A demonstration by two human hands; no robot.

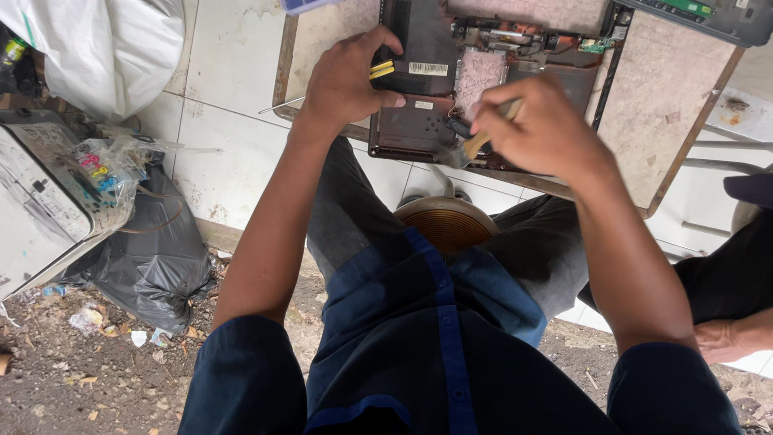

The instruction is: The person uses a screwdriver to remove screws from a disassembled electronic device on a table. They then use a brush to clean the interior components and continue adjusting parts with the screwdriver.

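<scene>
An opened laptop base (451,80), dark and dusty with its inner parts exposed, lies on a small wooden table (668,105). My left hand (346,80) rests on its left part, holding a black and yellow-handled tool (382,69) against the case. My right hand (539,125) grips a small wooden-handled brush (475,145), its bristles blurred at the near edge of the laptop base. I sit on a round stool (445,219) in front of the table.
A white printer (40,201) and a black plastic bag (153,258) stand at the left on dirty ground. A white sack (105,44) lies at upper left. Another laptop part (708,16) sits at the table's far right. Another person's hand (725,338) shows at right.
</scene>
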